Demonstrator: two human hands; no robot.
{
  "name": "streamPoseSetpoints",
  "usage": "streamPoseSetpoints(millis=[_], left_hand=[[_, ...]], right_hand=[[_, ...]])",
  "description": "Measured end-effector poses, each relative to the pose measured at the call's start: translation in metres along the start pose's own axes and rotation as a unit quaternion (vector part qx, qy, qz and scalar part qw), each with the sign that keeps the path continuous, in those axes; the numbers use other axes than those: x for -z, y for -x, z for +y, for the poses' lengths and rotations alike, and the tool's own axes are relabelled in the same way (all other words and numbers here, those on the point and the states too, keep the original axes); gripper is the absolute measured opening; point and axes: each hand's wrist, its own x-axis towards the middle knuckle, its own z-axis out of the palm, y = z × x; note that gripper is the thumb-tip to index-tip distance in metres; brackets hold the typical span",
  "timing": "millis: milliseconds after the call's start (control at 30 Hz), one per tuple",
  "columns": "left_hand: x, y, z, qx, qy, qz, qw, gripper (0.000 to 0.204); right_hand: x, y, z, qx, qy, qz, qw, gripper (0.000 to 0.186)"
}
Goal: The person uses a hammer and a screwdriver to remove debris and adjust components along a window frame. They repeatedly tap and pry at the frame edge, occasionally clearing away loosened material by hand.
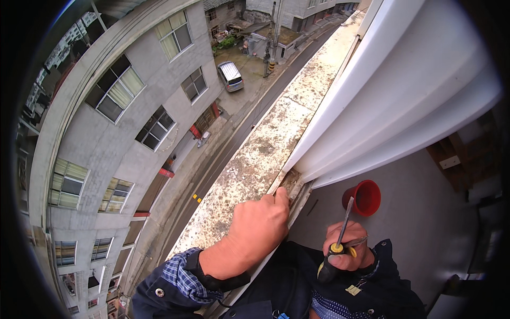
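My left hand point(260, 220) reaches over the window sill, its fingers curled down into the end of the window track point(293, 183) beside the white frame. Its fingertips are hidden, so I cannot see what they hold, if anything. Lower right, my right hand point(345, 245) is closed around a screwdriver point(344, 226) with a black and yellow handle, its metal shaft slanting up. A second, dark metal piece point(357, 241) sticks out sideways from the same hand; I cannot tell its kind.
A weathered, stained outer ledge point(255, 159) runs beside the track, high above a street point(265, 111). White window frame and panels point(382, 95) rise at the right. Indoors, a red bucket point(366, 198) stands on the grey floor point(398, 228). Across the street is a grey building point(133, 101).
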Motion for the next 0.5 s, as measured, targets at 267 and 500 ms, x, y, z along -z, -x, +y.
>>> streamPoseSetpoints(millis=[267,500], left_hand=[[0.003,-0.009,-0.001,0.020,0.115,0.000,0.993,0.017],[0.000,-0.012,-0.008,0.027,0.175,0.053,0.983,0.025]], right_hand=[[-0.003,-0.003,-0.009,-0.005,-0.005,0.000,1.000,0.015],[-0.006,-0.003,-0.006,-0.007,-0.008,-0.001,1.000,0.016]])
